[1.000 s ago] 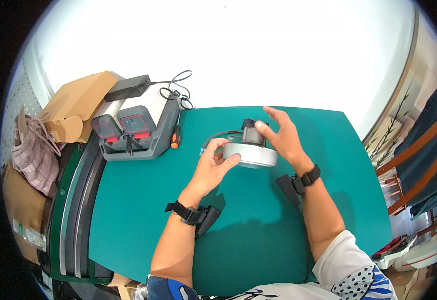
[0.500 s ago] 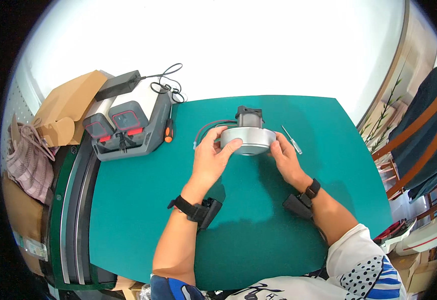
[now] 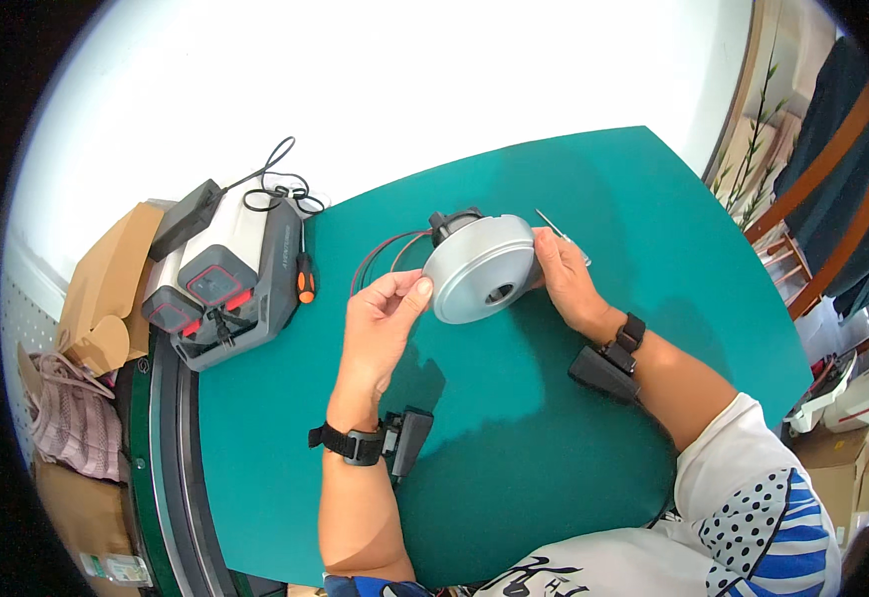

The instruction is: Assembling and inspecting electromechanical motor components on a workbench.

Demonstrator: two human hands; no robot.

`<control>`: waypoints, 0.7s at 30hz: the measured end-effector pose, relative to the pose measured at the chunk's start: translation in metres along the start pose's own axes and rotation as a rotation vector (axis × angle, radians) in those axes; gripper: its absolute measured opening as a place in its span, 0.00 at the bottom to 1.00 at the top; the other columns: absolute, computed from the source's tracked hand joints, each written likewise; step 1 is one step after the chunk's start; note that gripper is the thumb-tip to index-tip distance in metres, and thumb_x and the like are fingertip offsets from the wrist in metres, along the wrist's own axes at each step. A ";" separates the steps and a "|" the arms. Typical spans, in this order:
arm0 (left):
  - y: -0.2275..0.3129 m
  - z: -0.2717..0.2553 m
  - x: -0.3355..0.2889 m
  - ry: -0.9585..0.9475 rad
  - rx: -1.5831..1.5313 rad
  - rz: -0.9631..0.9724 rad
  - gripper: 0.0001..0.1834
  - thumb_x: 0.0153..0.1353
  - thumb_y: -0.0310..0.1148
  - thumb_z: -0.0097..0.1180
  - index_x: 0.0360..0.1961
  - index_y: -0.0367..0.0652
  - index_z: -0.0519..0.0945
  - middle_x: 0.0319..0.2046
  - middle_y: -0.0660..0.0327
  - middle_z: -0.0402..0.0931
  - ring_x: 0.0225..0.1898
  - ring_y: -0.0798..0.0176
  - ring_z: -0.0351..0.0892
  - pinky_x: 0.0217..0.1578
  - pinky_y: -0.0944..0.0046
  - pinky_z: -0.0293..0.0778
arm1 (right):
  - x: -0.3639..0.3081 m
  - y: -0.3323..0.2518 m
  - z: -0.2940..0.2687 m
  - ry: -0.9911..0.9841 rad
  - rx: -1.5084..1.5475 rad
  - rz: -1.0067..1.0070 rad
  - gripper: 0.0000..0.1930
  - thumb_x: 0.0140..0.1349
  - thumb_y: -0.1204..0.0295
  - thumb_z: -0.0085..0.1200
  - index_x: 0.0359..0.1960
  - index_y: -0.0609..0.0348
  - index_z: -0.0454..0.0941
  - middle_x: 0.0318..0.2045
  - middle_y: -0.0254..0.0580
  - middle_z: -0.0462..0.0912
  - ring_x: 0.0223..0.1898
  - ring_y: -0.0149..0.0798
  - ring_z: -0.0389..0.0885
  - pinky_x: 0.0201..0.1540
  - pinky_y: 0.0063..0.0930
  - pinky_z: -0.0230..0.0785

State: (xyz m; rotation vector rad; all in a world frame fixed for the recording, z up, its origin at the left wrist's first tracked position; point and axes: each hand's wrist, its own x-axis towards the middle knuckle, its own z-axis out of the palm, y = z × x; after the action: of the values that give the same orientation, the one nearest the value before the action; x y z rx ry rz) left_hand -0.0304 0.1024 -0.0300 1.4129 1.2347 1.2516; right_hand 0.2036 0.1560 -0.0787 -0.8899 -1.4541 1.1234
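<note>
Between my two hands I hold a vacuum cleaner motor (image 3: 481, 267) over the green table. Its round silver housing is tilted so that the flat face with a dark central hole points toward me. The black motor end is mostly hidden behind the housing, and thin red and dark wires trail from it to the left. My left hand (image 3: 386, 316) pinches the housing's left rim between thumb and fingers. At the right rim, my right hand (image 3: 566, 277) closes on the housing, its fingertips partly hidden behind. A screwdriver with a clear handle (image 3: 572, 247) lies just beyond my right hand.
At the left stands a grey-and-white device with two rounded units (image 3: 217, 274), a black adapter (image 3: 186, 217) and cord on it. An orange-and-black screwdriver (image 3: 305, 279) lies beside it. An open cardboard box (image 3: 106, 289) and pink knitted bag (image 3: 76, 418) are farther left; a wooden chair (image 3: 842, 189) stands right.
The motor has been tipped from upright so its flat face with the hole now shows toward me. Both hands keep their hold. The whole view has also turned slightly.
</note>
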 end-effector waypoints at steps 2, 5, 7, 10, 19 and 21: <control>0.000 -0.007 -0.001 -0.047 -0.074 -0.030 0.14 0.61 0.32 0.60 0.45 0.35 0.81 0.37 0.60 0.82 0.36 0.69 0.80 0.41 0.67 0.77 | 0.001 0.000 0.002 -0.008 0.000 0.003 0.26 0.70 0.46 0.35 0.42 0.56 0.75 0.31 0.30 0.75 0.33 0.26 0.73 0.34 0.22 0.70; 0.007 -0.006 -0.005 -0.111 -0.094 -0.030 0.12 0.60 0.29 0.60 0.44 0.35 0.82 0.36 0.59 0.82 0.35 0.69 0.80 0.41 0.66 0.78 | 0.003 -0.002 0.008 0.004 0.125 0.079 0.31 0.70 0.42 0.32 0.43 0.58 0.76 0.33 0.34 0.78 0.35 0.28 0.76 0.36 0.24 0.72; 0.010 -0.001 -0.006 -0.125 -0.084 -0.021 0.11 0.60 0.28 0.61 0.43 0.35 0.82 0.35 0.60 0.82 0.35 0.69 0.80 0.40 0.66 0.79 | 0.004 -0.006 0.005 0.002 0.133 0.186 0.36 0.68 0.39 0.29 0.45 0.62 0.77 0.37 0.39 0.80 0.38 0.31 0.78 0.39 0.25 0.73; 0.015 0.000 -0.009 -0.148 -0.057 -0.014 0.10 0.59 0.27 0.61 0.42 0.36 0.83 0.34 0.60 0.82 0.34 0.70 0.80 0.39 0.67 0.78 | 0.005 -0.005 0.006 -0.022 0.136 0.205 0.39 0.67 0.37 0.29 0.47 0.65 0.77 0.39 0.43 0.81 0.39 0.33 0.79 0.39 0.26 0.74; 0.022 0.008 -0.008 -0.048 0.082 0.040 0.15 0.56 0.33 0.66 0.41 0.35 0.81 0.32 0.62 0.81 0.31 0.71 0.77 0.35 0.70 0.74 | 0.006 -0.003 0.006 -0.010 0.128 0.180 0.35 0.68 0.39 0.31 0.45 0.61 0.77 0.36 0.37 0.79 0.36 0.29 0.75 0.37 0.25 0.72; 0.026 0.013 -0.009 -0.030 0.056 0.092 0.18 0.55 0.35 0.67 0.42 0.35 0.80 0.33 0.61 0.81 0.32 0.70 0.77 0.35 0.69 0.74 | 0.004 -0.004 0.006 -0.016 0.134 0.160 0.33 0.68 0.40 0.32 0.44 0.59 0.77 0.35 0.34 0.78 0.36 0.28 0.74 0.37 0.24 0.70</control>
State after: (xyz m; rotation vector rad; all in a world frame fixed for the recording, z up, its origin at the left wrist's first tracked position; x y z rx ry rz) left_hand -0.0139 0.0902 -0.0072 1.5385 1.2048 1.2618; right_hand 0.1975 0.1575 -0.0740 -0.9165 -1.3215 1.3332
